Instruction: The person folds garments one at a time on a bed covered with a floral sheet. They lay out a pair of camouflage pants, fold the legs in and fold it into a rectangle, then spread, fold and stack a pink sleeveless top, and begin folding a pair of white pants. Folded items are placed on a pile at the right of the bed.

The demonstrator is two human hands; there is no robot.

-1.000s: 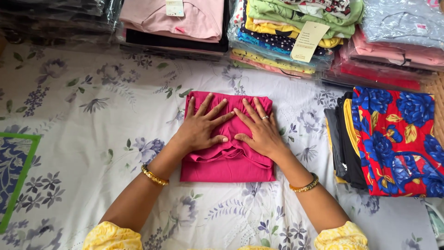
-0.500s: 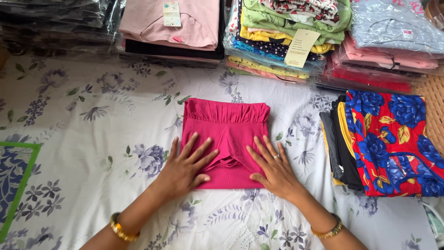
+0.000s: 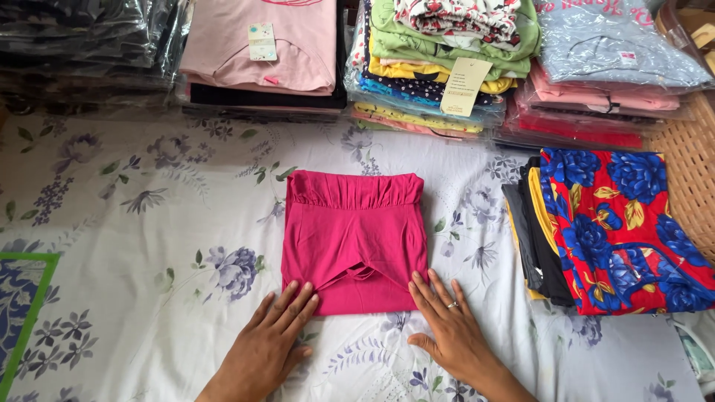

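One cam only, head-worn, looking steeply down from the near edge of the bed (image 3: 112, 223) toward its far edge. Close range: forearms enter at bottom of frame, clothes stacks (image 3: 439, 67) along far edge fill the top. No 2nd view, so no overlap.

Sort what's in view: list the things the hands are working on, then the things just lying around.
In hand:
- folded pink garment, fingertips of the left hand and right hand at its near edge

Lying about:
- red and blue floral stack
- bagged clothing piles at the back
- pale pink top
- floral bedsheet
- wicker basket
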